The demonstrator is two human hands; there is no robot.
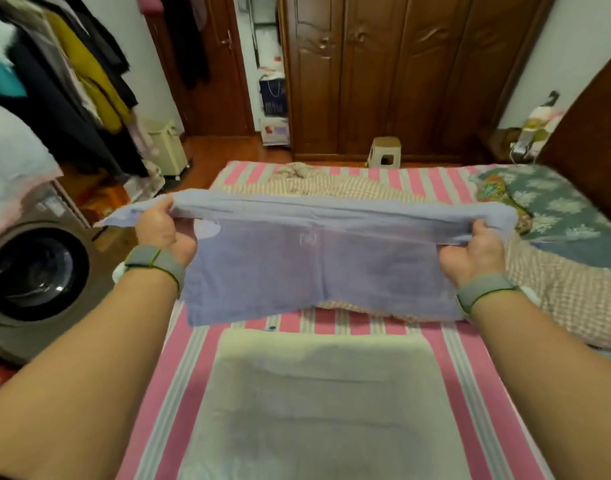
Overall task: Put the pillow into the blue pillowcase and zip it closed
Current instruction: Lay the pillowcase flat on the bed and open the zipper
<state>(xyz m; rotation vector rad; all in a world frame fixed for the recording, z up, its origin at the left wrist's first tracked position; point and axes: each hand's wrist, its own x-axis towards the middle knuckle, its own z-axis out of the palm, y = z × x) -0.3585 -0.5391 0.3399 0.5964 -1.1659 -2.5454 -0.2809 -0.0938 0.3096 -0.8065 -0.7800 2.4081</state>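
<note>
Above the striped bed [453, 183], the blue pillowcase [318, 268] is held stretched between both outstretched arms. Its upper edge is gripped at 9 o'clock by the left hand [165, 230] and at 3 o'clock by the right hand [470, 254], fingers curled round the fabric. Wrist bands are worn on both arms. At 6 o'clock, the pillow [318, 403] is laid flat on the bed. A wooden wardrobe [383, 71] is located at 12 o'clock, a washing machine [34, 271] at 9 o'clock.
</note>
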